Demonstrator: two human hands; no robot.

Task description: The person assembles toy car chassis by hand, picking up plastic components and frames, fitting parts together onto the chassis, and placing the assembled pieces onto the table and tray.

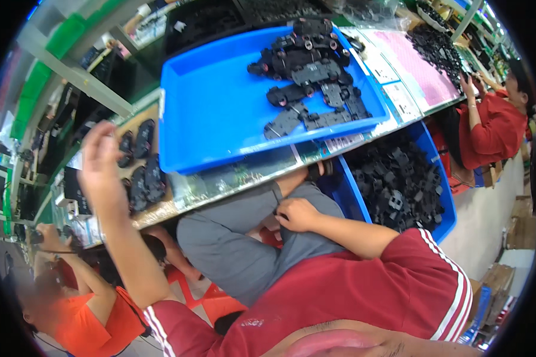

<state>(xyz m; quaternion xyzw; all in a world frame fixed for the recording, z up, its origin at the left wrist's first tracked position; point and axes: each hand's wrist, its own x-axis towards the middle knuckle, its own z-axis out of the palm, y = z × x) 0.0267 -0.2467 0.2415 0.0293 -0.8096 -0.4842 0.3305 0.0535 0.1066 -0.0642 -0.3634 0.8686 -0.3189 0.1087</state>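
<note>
My left hand (100,157) is raised at the left end of the bench, somewhat blurred, its fingers stretched up with nothing visible in them. Just right of it, several black toy-car-like chassis (144,138) lie on a brown board (167,196); the hand and wrist hide part of that board. My right hand (299,215) rests on my grey shorts (244,238), fingers loosely bent and apart, holding nothing. In front of me a blue tray (211,101) sits on the bench, with more black chassis (315,72) piled at its right side.
Below the bench at right stands a blue bin (448,196) full of small black parts (396,184). A pink sheet (414,65) and another heap of black parts (438,50) lie farther right. One person in red (494,131) works there; another in orange (95,318) sits left.
</note>
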